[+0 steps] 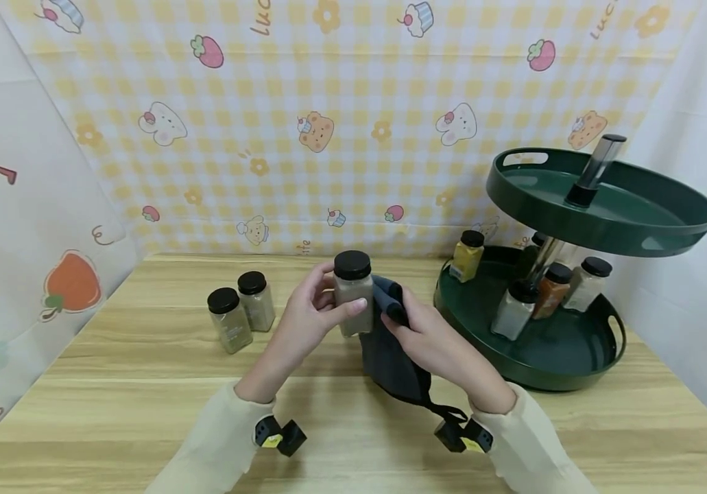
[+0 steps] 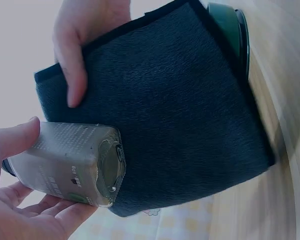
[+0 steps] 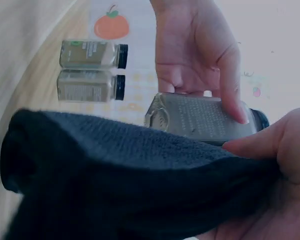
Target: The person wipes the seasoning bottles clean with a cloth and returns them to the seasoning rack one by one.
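Spice jar (image 1: 354, 289) with a black cap is in the air above the wooden table (image 1: 162, 412), upright, in the left hand (image 1: 311, 307), whose thumb crosses the front while the fingers curl behind, partly hidden by the glass. White print shows on its sides in both wrist views, too faint to read. Right hand (image 1: 422, 335) grips a dark blue-grey cloth (image 1: 393, 367) just beside the jar, thumb on the near face; its other fingers are mostly hidden by fabric. Whether cloth and glass touch, I cannot tell. From the right wrist, the cloth blurs in the foreground and covers part of the jar.

Two similar jars, a front one (image 1: 232, 329) and a rear one (image 1: 258, 307), stand close together to the left. On the right, a green two-tier tray (image 1: 566, 357) carries several capped jars on its lower level; the post and upper tier partly hide a dark one (image 1: 526, 262) at the back. Both sleeves (image 1: 217, 436) are cut off by the bottom edge.
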Demonstrator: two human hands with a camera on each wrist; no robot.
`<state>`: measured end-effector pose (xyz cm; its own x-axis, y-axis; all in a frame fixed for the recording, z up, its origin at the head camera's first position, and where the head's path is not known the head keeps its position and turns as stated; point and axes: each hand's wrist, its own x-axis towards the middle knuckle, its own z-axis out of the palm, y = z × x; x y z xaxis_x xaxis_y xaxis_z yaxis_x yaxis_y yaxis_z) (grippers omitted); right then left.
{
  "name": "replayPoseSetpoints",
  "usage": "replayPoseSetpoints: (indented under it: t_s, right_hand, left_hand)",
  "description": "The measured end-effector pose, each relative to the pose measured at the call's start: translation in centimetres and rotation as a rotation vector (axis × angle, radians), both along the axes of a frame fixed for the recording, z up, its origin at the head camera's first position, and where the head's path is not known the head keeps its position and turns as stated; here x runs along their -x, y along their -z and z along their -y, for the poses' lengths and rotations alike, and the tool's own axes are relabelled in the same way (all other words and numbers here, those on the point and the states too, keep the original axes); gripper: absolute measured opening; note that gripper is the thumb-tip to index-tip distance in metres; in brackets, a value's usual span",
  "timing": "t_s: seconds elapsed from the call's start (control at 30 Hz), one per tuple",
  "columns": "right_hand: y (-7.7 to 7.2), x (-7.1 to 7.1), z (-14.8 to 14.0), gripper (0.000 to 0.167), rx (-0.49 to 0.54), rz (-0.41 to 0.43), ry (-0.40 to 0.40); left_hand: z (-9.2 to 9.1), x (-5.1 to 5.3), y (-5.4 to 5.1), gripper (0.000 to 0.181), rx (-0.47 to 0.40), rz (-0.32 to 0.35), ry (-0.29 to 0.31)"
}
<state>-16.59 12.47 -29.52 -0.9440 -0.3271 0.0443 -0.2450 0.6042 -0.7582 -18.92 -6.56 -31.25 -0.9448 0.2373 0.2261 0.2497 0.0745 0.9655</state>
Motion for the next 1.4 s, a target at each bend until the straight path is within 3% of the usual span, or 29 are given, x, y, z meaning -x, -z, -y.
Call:
replayPoseSetpoints:
  t_s: [0.2,0.4,0.67,0.77,0.93,1.03,1.2,1.3,1.4]
  right_hand:
    - [-0.4,-0.3,0.0,0.033,0.100,0.011,0.062]
    - [-1.7,-1.8,-0.3,0.034,0.255,-0.078,0.110]
    - [-2.2,-2.6,-0.4,0.042,0.380,-0.094,0.114]
    - [-2.1,-2.9,-0.2,0.043,0.405,-0.104,0.111]
    - [-1.9,-3.4,0.4,0.043,0.397,-0.122,0.088]
    - [-1.8,-3.6,0.7,0.040,0.356,-0.146,0.082]
    - [-1.8,-3.4,0.6,0.032,0.221,-0.258,0.115]
    - [-1.7,-3.0,0.5,0.030,0.168,-0.294,0.136]
    - [-1.5,-2.5,0.3,0.031,0.192,-0.278,0.135]
  left_hand:
    - [0.0,0.1,0.0,0.054,0.032,-0.005,0.000]
    - [-0.1,0.1,0.1,0.057,0.043,0.008,-0.008]
    - [-0.8,-0.2,0.2,0.060,0.009,-0.089,-0.094]
    - [-1.2,-0.4,0.4,0.058,-0.037,-0.125,-0.068]
    - [-1.6,-0.6,0.5,0.060,-0.061,-0.168,-0.014]
    - [-1.4,-0.5,0.6,0.061,-0.050,-0.173,-0.041]
    - [-1.2,-0.4,0.7,0.061,-0.085,-0.139,-0.065]
    - [-1.1,-0.4,0.7,0.057,-0.118,-0.122,-0.019]
    - [-1.0,-0.5,0.7,0.048,-0.156,-0.103,0.031]
